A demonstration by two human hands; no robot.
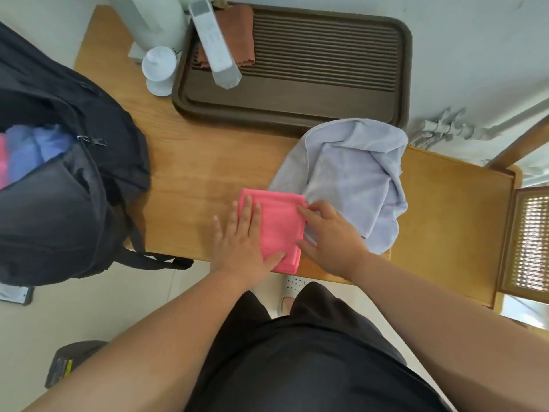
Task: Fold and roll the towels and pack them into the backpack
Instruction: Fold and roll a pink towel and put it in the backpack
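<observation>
A folded pink towel (280,224) lies near the front edge of the wooden table (193,173). My left hand (242,239) presses flat on its left half with straight fingers. My right hand (329,233) grips the towel's right edge, with the fingers curled at the fold. A crumpled pale lilac towel (353,173) lies just behind and to the right, touching the pink one. The black backpack (59,188) sits open at the left end of the table, with blue and pink towels (32,153) showing inside.
A dark brown slatted tray (297,93) stands at the back, holding a brown cloth (240,34) and a white remote-like device (215,46). A white cup-shaped object (159,69) sits left of the tray. A lighter wooden surface (451,218) adjoins on the right.
</observation>
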